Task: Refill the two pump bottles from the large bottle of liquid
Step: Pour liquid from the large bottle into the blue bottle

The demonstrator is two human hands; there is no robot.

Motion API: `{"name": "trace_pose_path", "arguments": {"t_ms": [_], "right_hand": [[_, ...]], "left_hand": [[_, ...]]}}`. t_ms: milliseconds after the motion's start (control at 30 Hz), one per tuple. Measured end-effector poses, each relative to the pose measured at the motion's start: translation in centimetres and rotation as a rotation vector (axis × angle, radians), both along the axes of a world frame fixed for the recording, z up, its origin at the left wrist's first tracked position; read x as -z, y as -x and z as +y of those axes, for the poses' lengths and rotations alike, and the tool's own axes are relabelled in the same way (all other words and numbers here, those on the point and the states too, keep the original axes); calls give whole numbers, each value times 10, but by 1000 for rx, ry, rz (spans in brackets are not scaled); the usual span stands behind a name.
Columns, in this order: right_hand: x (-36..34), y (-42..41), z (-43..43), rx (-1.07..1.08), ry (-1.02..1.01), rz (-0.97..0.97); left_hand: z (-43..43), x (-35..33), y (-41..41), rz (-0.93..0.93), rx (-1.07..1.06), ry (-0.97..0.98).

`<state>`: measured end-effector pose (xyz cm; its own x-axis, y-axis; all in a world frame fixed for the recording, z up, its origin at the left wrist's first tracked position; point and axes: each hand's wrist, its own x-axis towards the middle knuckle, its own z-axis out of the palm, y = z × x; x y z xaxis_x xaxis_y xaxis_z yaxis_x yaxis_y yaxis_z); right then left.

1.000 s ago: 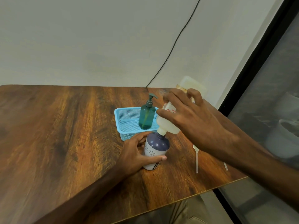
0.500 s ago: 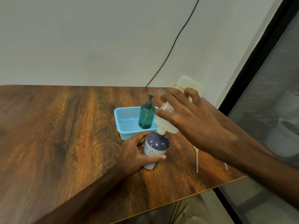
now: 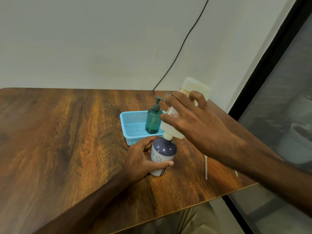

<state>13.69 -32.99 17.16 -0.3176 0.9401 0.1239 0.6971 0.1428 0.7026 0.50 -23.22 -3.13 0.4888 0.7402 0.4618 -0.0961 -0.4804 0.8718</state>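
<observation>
My right hand (image 3: 194, 125) grips the large white bottle (image 3: 190, 86), tipped upside down with its neck in the mouth of the purple-and-white pump bottle (image 3: 163, 152). That bottle stands upright on the wooden table (image 3: 67, 132), its pump off, and my left hand (image 3: 143, 159) holds it round the body. The teal pump bottle (image 3: 153, 121), pump on, stands in the blue basket (image 3: 133, 122) just behind.
A white pump tube (image 3: 206, 168) lies on the table to the right of the purple bottle, partly under my right forearm. The table's right edge runs close by, beside a dark window frame. A black cable hangs down the wall.
</observation>
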Motion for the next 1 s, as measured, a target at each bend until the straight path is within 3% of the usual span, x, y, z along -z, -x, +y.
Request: {"name": "trace_pose_path", "arguments": {"t_ms": [1000], "right_hand": [[4,4,4,5,14,-66]], "left_hand": [[-2,-1,0,-2,-2,-63]]}}
